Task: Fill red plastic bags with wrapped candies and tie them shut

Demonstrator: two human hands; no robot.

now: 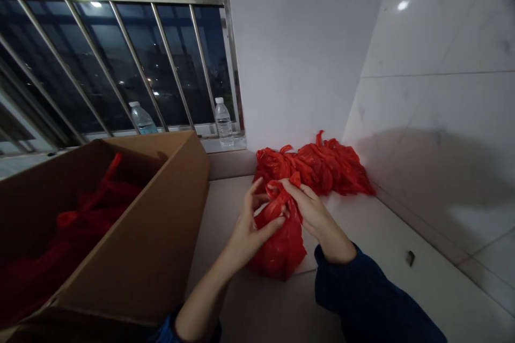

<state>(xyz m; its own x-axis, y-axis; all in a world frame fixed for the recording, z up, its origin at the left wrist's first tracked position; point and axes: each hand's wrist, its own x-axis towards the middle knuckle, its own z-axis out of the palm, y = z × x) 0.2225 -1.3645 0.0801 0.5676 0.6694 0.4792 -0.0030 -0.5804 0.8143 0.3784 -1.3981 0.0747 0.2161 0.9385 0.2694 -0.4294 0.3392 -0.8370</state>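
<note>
A filled red plastic bag [281,254] stands on the pale surface in front of me, its upper part twisted and gathered. My right hand [308,206] is closed on the gathered top near a loop of the plastic. From the other side, my left hand [251,225] curls around the bag's neck. Its thumb lies against the front of the plastic and the index finger is raised apart; some fingertips are hidden behind the folds. What the bag contains cannot be made out.
Behind my hands, several knotted red bags [322,163] lie against the wall. To the left stands an open cardboard box [161,225] with more red bags [92,214] inside. Two water bottles [223,123] are by the barred window [120,53]. A small dark object [410,258] lies at right.
</note>
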